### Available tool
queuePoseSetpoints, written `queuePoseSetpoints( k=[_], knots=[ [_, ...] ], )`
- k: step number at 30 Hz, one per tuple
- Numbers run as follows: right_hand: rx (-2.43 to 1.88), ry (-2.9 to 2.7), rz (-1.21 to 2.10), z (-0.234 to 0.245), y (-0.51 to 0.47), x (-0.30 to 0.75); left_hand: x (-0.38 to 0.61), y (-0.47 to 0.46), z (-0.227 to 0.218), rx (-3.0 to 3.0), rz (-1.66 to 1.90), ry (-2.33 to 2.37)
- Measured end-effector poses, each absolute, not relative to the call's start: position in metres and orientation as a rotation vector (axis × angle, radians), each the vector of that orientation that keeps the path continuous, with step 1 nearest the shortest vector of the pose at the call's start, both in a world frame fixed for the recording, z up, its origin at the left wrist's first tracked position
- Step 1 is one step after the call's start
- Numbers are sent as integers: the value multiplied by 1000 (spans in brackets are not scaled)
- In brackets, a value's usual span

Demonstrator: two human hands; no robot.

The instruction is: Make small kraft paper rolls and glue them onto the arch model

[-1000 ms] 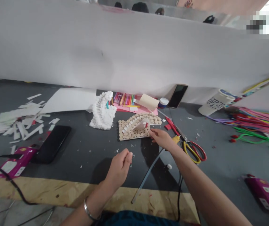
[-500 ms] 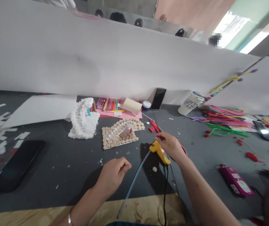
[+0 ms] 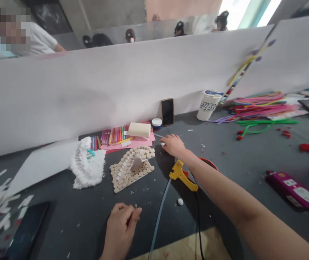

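Note:
My left hand [image 3: 122, 225] is above the dark table at the lower middle, thumb and fingers pinched together. A tiny pale bit shows at its fingertips, too small to name. Reaching forward, my right hand [image 3: 173, 145] is low over the table with its fingers stretched out beside a small white scrap [image 3: 162, 144]. Below that forearm is a yellow glue gun [image 3: 183, 177], a long glue stick [image 3: 158, 213] trailing from it. Left of my right hand sits a small arched bridge model [image 3: 133, 168] covered in round wooden slices. A round white piece [image 3: 180, 202] lies near the gun.
A fluffy white model [image 3: 88, 166] stands on the left, near a dark phone [image 3: 28, 231] and paper strips. Markers [image 3: 115, 135], a small jar [image 3: 156, 124], an upright phone [image 3: 168, 112] and a white cup [image 3: 208, 104] line the partition. Pipe cleaners [image 3: 262, 106] and a purple box [image 3: 294, 189] are at right.
My right hand has moved from beside the glue gun forward to the white scrap. My left hand is lower in view, still pinched. The view has turned and tilted.

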State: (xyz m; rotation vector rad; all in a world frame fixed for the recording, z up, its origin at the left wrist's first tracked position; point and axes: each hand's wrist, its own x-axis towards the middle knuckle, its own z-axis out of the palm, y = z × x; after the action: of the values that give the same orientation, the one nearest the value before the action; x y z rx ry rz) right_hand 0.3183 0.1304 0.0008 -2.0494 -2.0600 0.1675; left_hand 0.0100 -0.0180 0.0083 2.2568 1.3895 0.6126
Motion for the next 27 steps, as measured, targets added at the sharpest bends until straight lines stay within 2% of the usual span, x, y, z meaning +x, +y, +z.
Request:
queuePoseSetpoints(
  k=[11, 21, 27],
  knots=[
    [-1770, -2313, 233, -6, 144, 303, 45, -7, 16, 2496, 637, 1101],
    [-1750, -2257, 222, -6, 132, 321, 49, -4, 16, 2408, 579, 1231],
    [-1816, -2145, 250, 13, 98, 329, 54, -5, 20, 2469, 547, 1233]
  ],
)
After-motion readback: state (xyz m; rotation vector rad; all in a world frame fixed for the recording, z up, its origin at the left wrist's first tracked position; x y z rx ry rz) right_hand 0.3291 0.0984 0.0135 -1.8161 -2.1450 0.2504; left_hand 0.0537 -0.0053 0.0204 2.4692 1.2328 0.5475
